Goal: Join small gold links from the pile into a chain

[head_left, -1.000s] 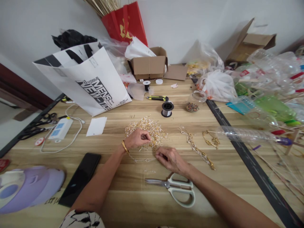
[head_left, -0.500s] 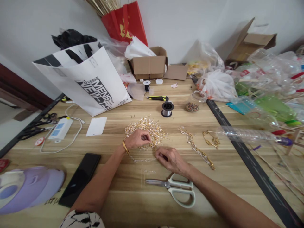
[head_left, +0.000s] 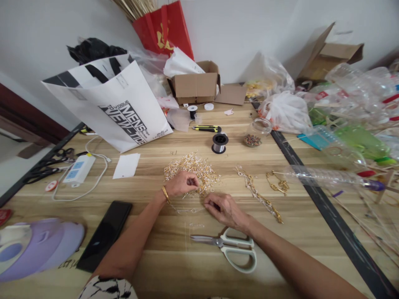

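Shifting very slightly rightward since a half-second ago, the left hand [head_left: 181,182] is now hovering or resting at the near edge of a pile of small gold and silver pieces [head_left: 201,168]; I can't tell which. Its fingers are curling in toward the thumb, leaving a small hollow, and I can't tell whether they're gripping anything. On its wrist a gold bracelet [head_left: 166,194] is showing. The right hand [head_left: 227,211] is keeping its place, its fingers pinching together on one end of a silver chain [head_left: 190,210], which is running left across the desk [head_left: 162,261] toward the left wrist, just nearer than the pile. A short chain piece [head_left: 196,225] is lying nearer still, and beyond it the scissors [head_left: 216,240] are lying with blades pointing left. Off to the right, a bundle of gold and silver chains [head_left: 258,194] is stretching along the wood. Farther back, a wire spool [head_left: 220,144] is standing left of a clear jar [head_left: 258,129].
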A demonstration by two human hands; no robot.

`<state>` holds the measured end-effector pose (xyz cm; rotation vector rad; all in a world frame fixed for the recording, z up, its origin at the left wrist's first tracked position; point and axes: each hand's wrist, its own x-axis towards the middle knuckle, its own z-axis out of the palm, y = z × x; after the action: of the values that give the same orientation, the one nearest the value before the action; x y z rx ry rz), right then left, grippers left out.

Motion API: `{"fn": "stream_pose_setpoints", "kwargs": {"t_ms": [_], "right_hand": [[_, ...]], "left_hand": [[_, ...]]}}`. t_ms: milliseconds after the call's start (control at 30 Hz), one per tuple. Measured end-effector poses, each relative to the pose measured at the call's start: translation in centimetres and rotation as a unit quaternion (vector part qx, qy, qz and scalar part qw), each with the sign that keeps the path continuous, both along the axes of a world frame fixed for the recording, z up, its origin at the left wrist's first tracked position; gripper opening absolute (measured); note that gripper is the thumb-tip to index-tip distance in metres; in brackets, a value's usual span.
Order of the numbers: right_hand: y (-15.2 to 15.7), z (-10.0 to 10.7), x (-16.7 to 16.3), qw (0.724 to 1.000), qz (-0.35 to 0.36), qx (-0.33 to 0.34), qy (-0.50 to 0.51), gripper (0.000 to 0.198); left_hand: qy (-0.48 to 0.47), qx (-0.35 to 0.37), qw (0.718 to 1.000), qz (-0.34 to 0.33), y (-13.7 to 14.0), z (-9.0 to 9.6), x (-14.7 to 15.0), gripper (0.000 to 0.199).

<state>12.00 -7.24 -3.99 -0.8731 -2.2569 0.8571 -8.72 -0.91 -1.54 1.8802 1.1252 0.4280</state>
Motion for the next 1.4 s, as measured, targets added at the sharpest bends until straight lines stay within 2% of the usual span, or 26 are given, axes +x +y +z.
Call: {"fn": "stream_pose_setpoints", "kwargs": {"t_ms": [200, 367, 667, 1067, 1400], "right_hand": [[0.0, 0.0, 0.0, 1.0, 0.002, -0.001, 0.0, 0.01], [0.0, 0.0, 0.1, 1.0, 0.0, -0.008, -0.002, 0.009], [0.0, -0.2, 0.0, 1.0, -0.003, -0.005, -0.005, 0.01], [0.0, -0.3, 0.0, 1.0, -0.002, -0.01, -0.009, 0.009], [0.0, -0.5, 0.0, 1.0, 0.0, -0.001, -0.009, 0.009]], "left_hand": [[0.018, -0.001, 1.0, 0.012, -0.3, 0.4, 0.6, 0.005], [0.013, 0.011, 1.0, -0.005, -0.3, 0.5, 0.6, 0.004], [-0.002, -0.018, 1.0, 0.004, -0.3, 0.6, 0.4, 0.009], [0.045, 0.024, 0.999, -0.009, -0.5, 1.7, 0.4, 0.015], [0.005, -0.005, 1.0, 0.007, -0.7, 1.8, 0.6, 0.018]]}}
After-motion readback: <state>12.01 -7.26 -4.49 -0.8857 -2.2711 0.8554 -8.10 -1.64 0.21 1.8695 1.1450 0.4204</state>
